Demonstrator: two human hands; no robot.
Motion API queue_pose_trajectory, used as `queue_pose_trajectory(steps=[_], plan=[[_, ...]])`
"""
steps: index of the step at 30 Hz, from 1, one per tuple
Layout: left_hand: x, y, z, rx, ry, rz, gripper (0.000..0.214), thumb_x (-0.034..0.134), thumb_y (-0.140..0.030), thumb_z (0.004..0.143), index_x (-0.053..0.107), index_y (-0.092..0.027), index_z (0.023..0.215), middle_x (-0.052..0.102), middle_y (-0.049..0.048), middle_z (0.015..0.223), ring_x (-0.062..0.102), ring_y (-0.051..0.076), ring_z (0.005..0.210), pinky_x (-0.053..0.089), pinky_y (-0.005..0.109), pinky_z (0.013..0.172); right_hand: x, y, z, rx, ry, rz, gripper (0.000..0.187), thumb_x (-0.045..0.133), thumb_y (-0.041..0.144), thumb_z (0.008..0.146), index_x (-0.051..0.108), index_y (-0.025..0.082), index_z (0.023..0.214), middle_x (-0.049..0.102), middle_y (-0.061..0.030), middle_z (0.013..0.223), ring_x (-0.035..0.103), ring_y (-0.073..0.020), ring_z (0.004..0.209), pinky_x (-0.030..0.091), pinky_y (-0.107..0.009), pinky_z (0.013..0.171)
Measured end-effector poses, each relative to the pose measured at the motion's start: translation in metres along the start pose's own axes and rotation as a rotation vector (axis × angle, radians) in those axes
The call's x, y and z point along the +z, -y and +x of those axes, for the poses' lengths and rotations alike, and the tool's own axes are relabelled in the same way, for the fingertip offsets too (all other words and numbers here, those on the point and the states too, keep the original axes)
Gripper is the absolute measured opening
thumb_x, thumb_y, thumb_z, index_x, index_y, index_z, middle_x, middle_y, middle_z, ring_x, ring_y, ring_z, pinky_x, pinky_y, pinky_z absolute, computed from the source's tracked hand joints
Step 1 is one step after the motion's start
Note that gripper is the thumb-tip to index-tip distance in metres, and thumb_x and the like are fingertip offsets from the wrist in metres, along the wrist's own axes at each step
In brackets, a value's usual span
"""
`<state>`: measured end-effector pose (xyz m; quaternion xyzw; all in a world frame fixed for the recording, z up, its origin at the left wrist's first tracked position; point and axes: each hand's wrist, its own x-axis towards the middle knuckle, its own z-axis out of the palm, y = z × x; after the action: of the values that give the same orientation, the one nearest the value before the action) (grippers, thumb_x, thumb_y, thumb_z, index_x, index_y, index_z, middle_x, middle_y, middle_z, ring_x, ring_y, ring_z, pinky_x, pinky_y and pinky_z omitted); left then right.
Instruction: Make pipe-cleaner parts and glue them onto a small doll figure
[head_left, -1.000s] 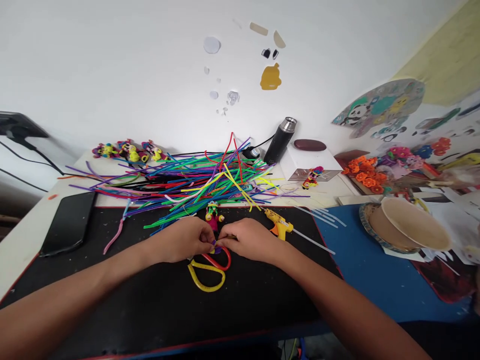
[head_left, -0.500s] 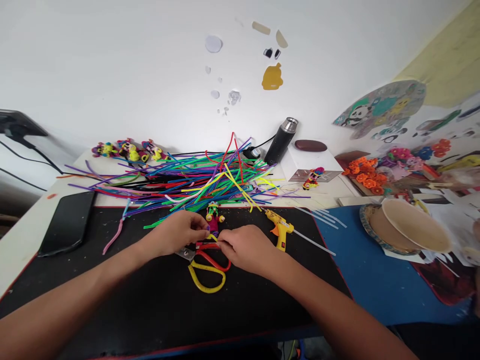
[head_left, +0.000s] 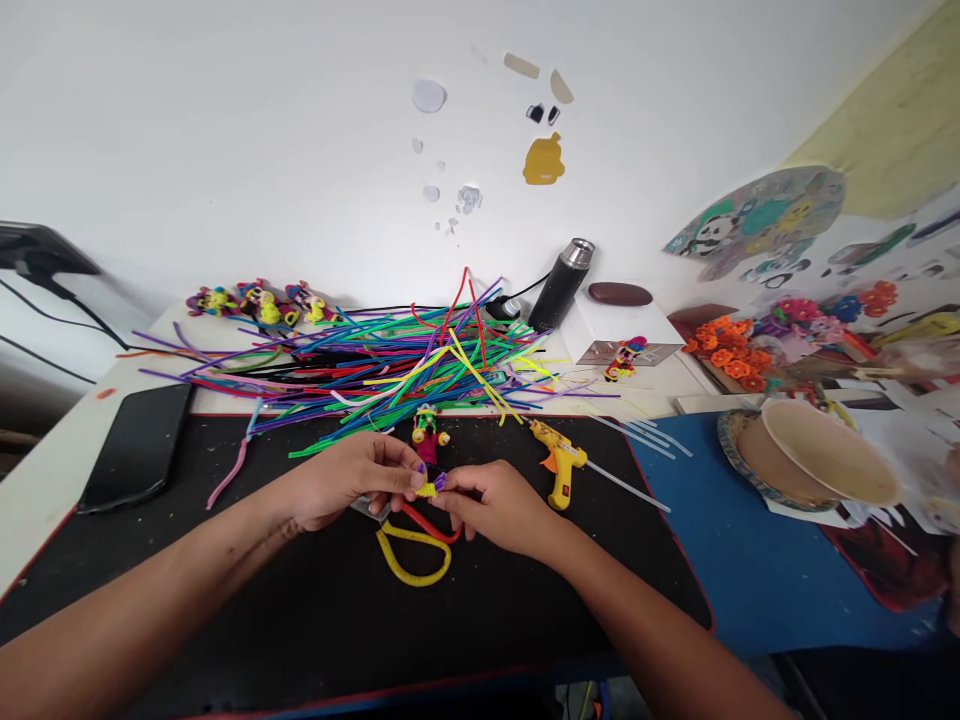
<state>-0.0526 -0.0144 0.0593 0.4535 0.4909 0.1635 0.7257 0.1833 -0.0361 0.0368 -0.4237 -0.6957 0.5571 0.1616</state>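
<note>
Between my hands is a small yellow and purple pipe-cleaner piece [head_left: 427, 490]. My left hand [head_left: 360, 478] pinches its left end, and my right hand [head_left: 499, 505] pinches its right, purple end. Just behind stands a pipe-cleaner figure [head_left: 426, 440] with a dark red body, green on the face and yellow hands. Under and in front of my fingers lie scissors [head_left: 415, 580] with one yellow and one red handle; their blades are partly hidden by my left hand. A yellow glue gun [head_left: 561, 465] with a glue stick in its back lies to the right.
A heap of coloured pipe cleaners [head_left: 390, 365] spreads behind the black mat [head_left: 300, 620]. A phone [head_left: 139, 450] lies left. Behind stand a flask [head_left: 562, 285], a white box [head_left: 622, 325] and several finished figures [head_left: 259, 305]. A bowl [head_left: 817, 460] is at right.
Both hands have turned, opening the view of the yellow and purple piece, which is raised slightly off the scissors. The figure behind, glue gun and scissors stay in place.
</note>
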Motion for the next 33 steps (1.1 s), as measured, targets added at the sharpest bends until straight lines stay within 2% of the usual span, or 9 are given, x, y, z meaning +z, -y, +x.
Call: queue_pose_trajectory(steps=[3, 7, 9, 12, 17, 20, 27, 33], plan=[[0.001, -0.003, -0.002, -0.031, 0.052, 0.055, 0.035, 0.089, -0.046, 0.065, 0.075, -0.016, 0.076, 0.064, -0.0001, 0.061, 0.055, 0.011, 0.055, 0.037, 0.02, 0.048, -0.005, -0.002, 0.0, 0.035, 0.024, 0.048, 0.021, 0.068, 0.037, 0.097, 0.076, 0.019, 0.089, 0.07, 0.0023, 0.07, 0.062, -0.0108, 0.052, 0.044, -0.021, 0.055], [0.001, -0.002, 0.0, -0.068, 0.191, 0.149, 0.028, 0.085, -0.043, 0.068, 0.076, -0.016, 0.073, 0.064, 0.0, 0.061, 0.057, 0.012, 0.057, 0.039, 0.021, 0.05, -0.008, -0.005, 0.001, 0.03, 0.091, 0.069, 0.015, 0.071, 0.031, 0.094, 0.079, 0.019, 0.099, 0.073, 0.0005, 0.077, 0.062, -0.0102, 0.053, 0.045, -0.02, 0.054], [0.002, -0.001, 0.002, -0.078, 0.244, 0.199, 0.024, 0.082, -0.04, 0.07, 0.075, -0.016, 0.071, 0.064, -0.0005, 0.061, 0.056, 0.012, 0.057, 0.04, 0.021, 0.051, -0.009, -0.006, 0.002, 0.033, 0.128, 0.09, 0.013, 0.07, 0.027, 0.093, 0.078, 0.019, 0.098, 0.073, 0.0005, 0.077, 0.062, -0.01, 0.053, 0.046, -0.02, 0.054], [0.006, -0.002, 0.004, -0.074, 0.262, 0.291, 0.018, 0.077, -0.036, 0.072, 0.076, -0.018, 0.074, 0.064, -0.0012, 0.063, 0.056, 0.013, 0.058, 0.042, 0.022, 0.053, -0.009, -0.007, 0.003, 0.049, 0.142, 0.137, 0.013, 0.068, 0.029, 0.094, 0.076, 0.018, 0.094, 0.071, 0.0012, 0.074, 0.062, -0.01, 0.053, 0.046, -0.02, 0.054], [0.015, -0.004, 0.004, -0.069, 0.186, 0.459, 0.017, 0.071, -0.034, 0.073, 0.076, -0.018, 0.079, 0.063, -0.0026, 0.064, 0.055, 0.014, 0.058, 0.043, 0.023, 0.055, -0.011, -0.007, 0.005, 0.099, 0.138, 0.098, 0.014, 0.064, 0.03, 0.098, 0.072, 0.018, 0.096, 0.068, 0.0035, 0.068, 0.057, -0.0092, 0.048, 0.041, -0.021, 0.051], [0.016, -0.003, 0.006, -0.044, 0.114, 0.575, 0.019, 0.069, -0.037, 0.073, 0.074, -0.019, 0.077, 0.06, -0.0031, 0.061, 0.053, 0.014, 0.057, 0.039, 0.023, 0.053, -0.013, -0.004, 0.006, 0.076, 0.111, -0.012, 0.014, 0.065, 0.027, 0.098, 0.074, 0.018, 0.097, 0.069, 0.0029, 0.068, 0.057, -0.0098, 0.055, 0.039, -0.021, 0.055], [0.017, 0.0, 0.012, 0.104, -0.051, 0.762, 0.017, 0.066, -0.035, 0.076, 0.077, -0.023, 0.075, 0.068, -0.0014, 0.062, 0.055, 0.017, 0.058, 0.033, 0.025, 0.052, -0.017, 0.008, 0.008, 0.02, 0.086, -0.336, 0.018, 0.072, 0.03, 0.095, 0.08, 0.021, 0.108, 0.072, 0.0009, 0.072, 0.061, -0.013, 0.061, 0.035, -0.024, 0.058], [0.023, 0.001, 0.016, 0.196, -0.107, 0.844, 0.014, 0.068, -0.032, 0.075, 0.075, -0.024, 0.065, 0.064, -0.0016, 0.056, 0.05, 0.016, 0.053, 0.027, 0.027, 0.052, -0.014, 0.014, 0.013, -0.028, 0.085, -0.616, 0.02, 0.07, 0.037, 0.096, 0.081, 0.024, 0.107, 0.079, -0.0062, 0.088, 0.071, -0.0229, 0.081, 0.035, -0.028, 0.062]])
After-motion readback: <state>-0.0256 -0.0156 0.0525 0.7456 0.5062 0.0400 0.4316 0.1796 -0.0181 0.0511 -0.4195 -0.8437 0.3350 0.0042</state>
